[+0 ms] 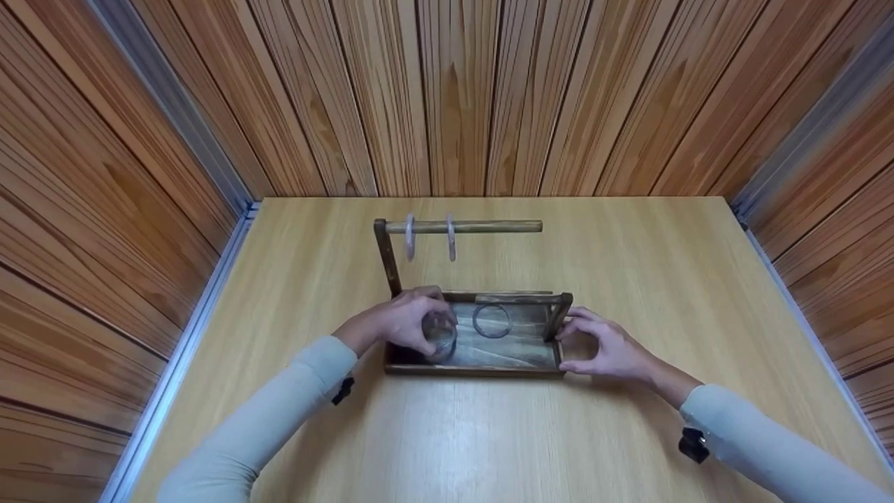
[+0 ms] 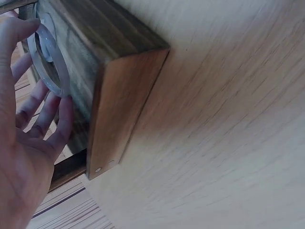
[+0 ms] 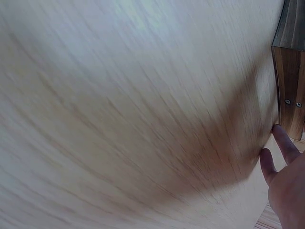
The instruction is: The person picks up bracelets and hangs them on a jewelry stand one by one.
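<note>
My left hand (image 1: 419,318) is over the left part of a dark wooden tray stand (image 1: 475,372). Between thumb and fingertips it pinches a pale, translucent bangle (image 2: 61,78), which stands tilted inside the tray in the left wrist view. A second bangle (image 1: 492,337) lies flat on the tray floor, right of that hand. Two pale bangles (image 1: 410,237) hang apart on the stand's horizontal bar (image 1: 499,226). At the tray's right end, my right hand (image 1: 606,348) has its thumb and fingers spread, with fingertips against or very near the end wall (image 3: 289,86); exact contact is unclear.
The stand sits on a light wooden table (image 1: 279,279). An upright post (image 1: 388,258) carries the bar at the left, its right end free. A short post (image 1: 557,316) rises at the tray's right end. Wood-panelled walls (image 1: 454,98) border the table.
</note>
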Demonstrator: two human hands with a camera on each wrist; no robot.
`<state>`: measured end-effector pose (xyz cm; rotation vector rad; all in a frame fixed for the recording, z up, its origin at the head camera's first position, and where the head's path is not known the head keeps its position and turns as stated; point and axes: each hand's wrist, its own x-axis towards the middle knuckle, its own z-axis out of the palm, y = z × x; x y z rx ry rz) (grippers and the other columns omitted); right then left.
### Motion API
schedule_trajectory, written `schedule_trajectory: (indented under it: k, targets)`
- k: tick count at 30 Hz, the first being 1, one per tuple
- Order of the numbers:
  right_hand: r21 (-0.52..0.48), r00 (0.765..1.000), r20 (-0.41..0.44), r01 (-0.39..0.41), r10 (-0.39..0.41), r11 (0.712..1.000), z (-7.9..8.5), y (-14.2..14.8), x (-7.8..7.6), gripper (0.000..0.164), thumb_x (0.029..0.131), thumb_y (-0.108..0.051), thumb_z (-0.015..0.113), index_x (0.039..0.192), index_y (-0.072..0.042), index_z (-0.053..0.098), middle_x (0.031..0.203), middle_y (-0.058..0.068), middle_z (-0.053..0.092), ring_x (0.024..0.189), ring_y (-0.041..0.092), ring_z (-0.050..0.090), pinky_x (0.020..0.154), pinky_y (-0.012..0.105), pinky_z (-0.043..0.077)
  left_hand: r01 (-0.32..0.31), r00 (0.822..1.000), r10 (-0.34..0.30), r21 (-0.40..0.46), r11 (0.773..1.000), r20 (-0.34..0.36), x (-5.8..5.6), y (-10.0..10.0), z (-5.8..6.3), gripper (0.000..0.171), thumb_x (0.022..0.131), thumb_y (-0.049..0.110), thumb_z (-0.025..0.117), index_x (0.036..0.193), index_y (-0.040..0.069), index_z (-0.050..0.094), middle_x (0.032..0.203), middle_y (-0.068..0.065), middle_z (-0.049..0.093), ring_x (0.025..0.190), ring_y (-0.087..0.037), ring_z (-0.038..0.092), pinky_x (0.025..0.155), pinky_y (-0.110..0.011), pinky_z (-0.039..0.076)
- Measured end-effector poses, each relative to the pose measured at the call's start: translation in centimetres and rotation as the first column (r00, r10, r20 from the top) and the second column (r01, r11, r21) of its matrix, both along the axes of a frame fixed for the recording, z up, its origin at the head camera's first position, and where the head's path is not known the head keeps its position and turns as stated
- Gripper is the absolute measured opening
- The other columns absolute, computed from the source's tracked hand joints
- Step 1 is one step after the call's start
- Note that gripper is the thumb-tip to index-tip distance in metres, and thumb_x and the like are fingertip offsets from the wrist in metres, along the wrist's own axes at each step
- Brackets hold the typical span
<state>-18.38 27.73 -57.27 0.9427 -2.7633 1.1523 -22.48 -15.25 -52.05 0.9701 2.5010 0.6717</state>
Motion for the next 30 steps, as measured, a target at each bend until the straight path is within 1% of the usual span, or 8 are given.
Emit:
schedule_trajectory:
  k: [6,8,10,13,15,22,26,30]
  targets:
    - [0.019,1.000,0.019,0.011,-0.011,1.000,0.1,0.0,0.1,0.041,0.080,-0.024,0.104,0.114,-0.022,0.081,0.148,0.018,0.073,0.148,0.037,0.063,0.126,0.022,0.044,-0.012,1.000,0.012,0.022,1.000,0.000,0.0,-0.2,0.4,0.053,0.084,0.027,0.093,0.135,0.021,0.078,0.136,-0.010,0.062,0.130,-0.032,0.062,0.113,-0.054,0.061]
    - [0.020,1.000,0.024,0.013,-0.013,1.000,0.0,0.0,0.1,0.041,0.080,-0.024,0.104,0.114,-0.022,0.081,0.147,0.017,0.074,0.149,0.036,0.063,0.126,0.022,0.044,-0.023,1.000,0.022,0.037,0.999,0.002,0.1,-0.2,0.4,0.054,0.084,0.027,0.093,0.135,0.021,0.077,0.137,-0.010,0.061,0.131,-0.033,0.061,0.114,-0.056,0.060]
    - [0.006,1.000,0.009,0.007,-0.007,1.000,-0.1,-0.1,0.1,0.041,0.080,-0.024,0.104,0.113,-0.022,0.081,0.144,0.015,0.075,0.150,0.028,0.063,0.125,0.018,0.042,-0.028,1.000,0.029,0.066,0.997,-0.007,0.3,-0.2,0.3,0.055,0.083,0.026,0.094,0.135,0.020,0.076,0.136,-0.010,0.061,0.129,-0.033,0.062,0.113,-0.057,0.059]
    - [-0.007,1.000,-0.003,0.002,-0.002,1.000,-0.3,0.0,0.0,0.040,0.079,-0.022,0.104,0.112,-0.021,0.081,0.141,0.014,0.077,0.150,0.019,0.062,0.123,0.010,0.036,-0.024,0.999,0.029,0.118,0.993,-0.045,0.5,-0.1,0.2,0.057,0.081,0.024,0.093,0.135,0.018,0.074,0.135,-0.011,0.062,0.126,-0.031,0.063,0.109,-0.056,0.060]
    - [-0.010,1.000,-0.009,-0.002,0.002,1.000,-0.3,0.0,0.0,0.040,0.080,-0.021,0.103,0.112,-0.021,0.081,0.142,0.014,0.076,0.150,0.018,0.062,0.123,0.009,0.035,-0.014,0.997,0.025,0.148,0.989,-0.073,0.7,-0.1,0.1,0.058,0.080,0.024,0.092,0.134,0.017,0.073,0.135,-0.011,0.062,0.124,-0.030,0.064,0.107,-0.053,0.060]
    - [0.016,1.000,0.002,0.010,-0.010,1.000,-0.2,0.1,0.0,0.040,0.080,-0.022,0.103,0.113,-0.022,0.081,0.148,0.016,0.073,0.147,0.037,0.065,0.124,0.015,0.040,0.026,0.978,0.030,0.264,0.964,-0.207,1.2,0.3,-0.2,0.057,0.078,0.023,0.091,0.131,0.013,0.073,0.130,-0.013,0.064,0.113,-0.025,0.063,0.096,-0.041,0.060]
    - [0.036,1.000,0.012,0.013,-0.013,0.999,-0.1,0.0,0.1,0.040,0.080,-0.023,0.103,0.114,-0.021,0.081,0.149,0.018,0.073,0.147,0.044,0.064,0.127,0.026,0.045,0.026,0.971,0.059,0.347,0.937,-0.232,1.6,0.4,-0.5,0.055,0.077,0.024,0.088,0.128,0.011,0.073,0.126,-0.014,0.064,0.110,-0.025,0.066,0.092,-0.036,0.060]
    - [0.050,0.999,0.033,0.017,-0.019,0.999,0.1,0.0,0.0,0.041,0.080,-0.024,0.103,0.114,-0.021,0.080,0.153,0.020,0.071,0.147,0.050,0.063,0.126,0.050,0.052,-0.001,0.972,0.101,0.428,0.904,-0.210,2.0,0.6,-0.9,0.054,0.078,0.022,0.087,0.128,0.009,0.073,0.125,-0.014,0.063,0.113,-0.029,0.071,0.097,-0.039,0.065]
